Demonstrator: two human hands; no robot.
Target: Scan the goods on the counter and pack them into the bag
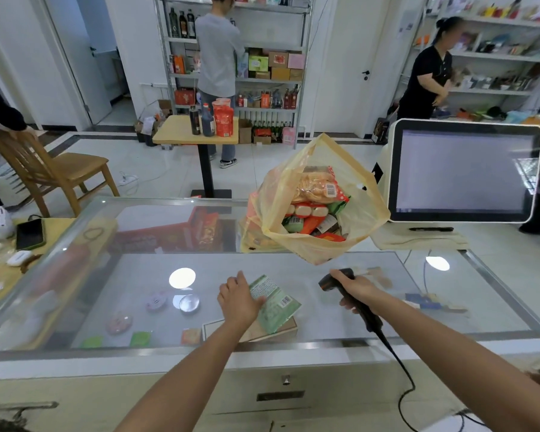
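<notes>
A green packet [276, 304] with a barcode lies flat on the glass counter [340, 310], back side up. My left hand [238, 299] rests on its left part, fingers over the packet's edge. My right hand [357, 289] grips a black barcode scanner [346, 293] by its handle, its head pointing left toward the packet. The scanner's cable [402, 372] trails down over the counter's front. Behind them stands an open yellow plastic bag [312, 244] holding several snack packs [317, 201].
A checkout screen [463, 171] stands at the right on a white base. Goods show under the glass. A phone [30, 233] lies on a side table at the left. Two people stand at shelves beyond the counter, near a small table [197, 132] and a wooden chair [53, 169].
</notes>
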